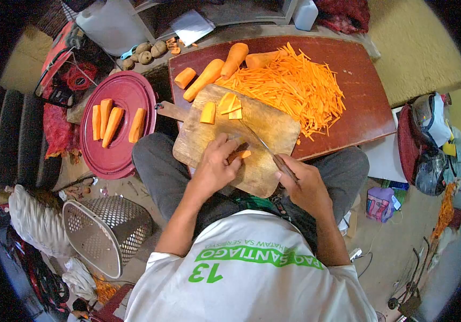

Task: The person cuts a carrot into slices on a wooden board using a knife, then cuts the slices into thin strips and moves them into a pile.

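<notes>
A wooden cutting board [268, 121] lies across my lap, its handle pointing to the left. My left hand [217, 163] rests on the board, fingers curled around a small carrot piece [239, 155]. In my right hand [306, 185] is a knife [261, 142], gripped by its handle, with the blade angled up and left over the board. Beyond the blade lie some flat carrot slices [231, 105] and a short carrot chunk [207, 113]. Behind the board, a large heap of carrot sticks [305, 88] spreads over a red-brown tabletop [367, 102].
Peeled carrots [204, 79] lie at the tabletop's left. A round red lid [115, 169] at the left holds several more. Brown root vegetables [144, 56] sit behind it. A perforated basket [126, 220] lies tipped on the floor at the left; a purple pouch [380, 204] is at the right.
</notes>
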A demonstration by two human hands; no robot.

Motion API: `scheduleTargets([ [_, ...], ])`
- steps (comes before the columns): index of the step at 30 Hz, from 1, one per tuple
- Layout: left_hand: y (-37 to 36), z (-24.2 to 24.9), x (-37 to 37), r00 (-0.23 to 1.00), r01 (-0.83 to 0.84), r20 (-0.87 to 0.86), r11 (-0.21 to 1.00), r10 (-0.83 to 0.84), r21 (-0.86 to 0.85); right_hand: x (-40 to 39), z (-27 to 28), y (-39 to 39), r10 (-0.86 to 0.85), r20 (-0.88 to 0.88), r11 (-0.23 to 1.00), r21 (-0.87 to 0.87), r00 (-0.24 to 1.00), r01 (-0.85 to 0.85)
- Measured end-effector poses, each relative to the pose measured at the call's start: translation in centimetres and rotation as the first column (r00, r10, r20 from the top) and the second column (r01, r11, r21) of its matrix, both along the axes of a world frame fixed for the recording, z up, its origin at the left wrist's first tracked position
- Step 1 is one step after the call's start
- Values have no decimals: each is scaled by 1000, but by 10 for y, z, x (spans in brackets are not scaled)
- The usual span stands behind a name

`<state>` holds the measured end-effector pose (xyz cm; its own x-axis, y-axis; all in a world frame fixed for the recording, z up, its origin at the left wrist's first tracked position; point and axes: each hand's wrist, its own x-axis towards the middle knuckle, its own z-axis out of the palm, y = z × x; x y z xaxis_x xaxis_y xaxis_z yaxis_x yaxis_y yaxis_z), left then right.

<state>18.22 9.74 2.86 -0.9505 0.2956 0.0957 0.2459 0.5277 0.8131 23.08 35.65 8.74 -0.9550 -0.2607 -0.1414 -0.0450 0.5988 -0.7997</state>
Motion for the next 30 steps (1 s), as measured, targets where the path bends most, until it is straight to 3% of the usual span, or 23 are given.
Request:
scheduleTargets([
  [4, -24, -4, -3, 984, 175, -5, 980, -177, -97, 4, 4, -6, -18, 102, 999, -25, 995, 21],
  [9, -7, -5, 2, 957, 105, -266, 992, -119, -69, 0, 9, -20, 36, 110, 997, -74, 993, -28],
  [12, 4, 4, 9, 944, 29, -325, 994, -62, -104, -2, 6, -22, 40, 106, 996, -86, 994, -31],
  [16, -3, 5, 17, 987, -69, -161, 961, 26, -267, 6, 8, -13, -35, 123, 998, -48, 992, 41],
  [19, -12, 7, 23, 1000, 14, 8, 987, -13, -163, 24, 7, -7, -48, 97, 997, -62, 994, 54],
  [22, -9, -11, 30, 988, 42, -147, 999, -43, -8, 29, 1, -13, -47, 76, 991, -122, 996, 56],
  [25, 2, -12, 30, 976, 53, -213, 998, -48, 19, 19, 3, -25, -7, 103, 992, -125, 995, 20],
  [28, 0, -9, 28, 957, 2, -289, 994, -34, -112, 10, -2, -27, -3, 61, 991, -137, 998, 11],
  [30, -5, -7, 26, 942, -117, -332, 980, 59, -159, 9, -3, -27, -25, 40, 990, -138, 999, 31],
])
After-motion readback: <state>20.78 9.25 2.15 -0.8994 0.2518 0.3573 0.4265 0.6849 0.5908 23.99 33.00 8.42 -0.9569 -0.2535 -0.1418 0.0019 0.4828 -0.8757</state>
